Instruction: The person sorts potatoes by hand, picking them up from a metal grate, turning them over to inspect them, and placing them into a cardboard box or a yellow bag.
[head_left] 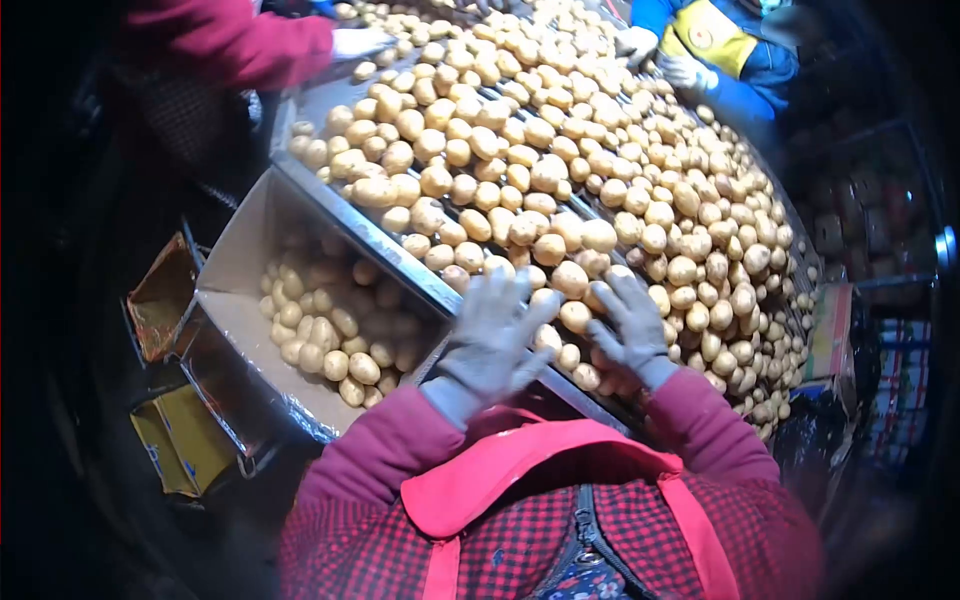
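A thick layer of potatoes covers the sorting table in front of me. My left hand, in a grey glove, lies at the table's near edge with fingers spread, its fingertips touching potatoes. To its right, my gloved right hand rests among the potatoes, fingers apart and pointing up and left. Several potatoes lie between the two hands, and neither hand is closed around one. Below the edge on the left, an open cardboard box holds more potatoes; its right side is hidden by the table edge and my left arm.
A metal rail borders the table. At upper left a co-worker's pink sleeve and gloved hand reach in. Another person's gloved hands are at upper right. A yellowish box stands low on the left; stacked cartons are at right.
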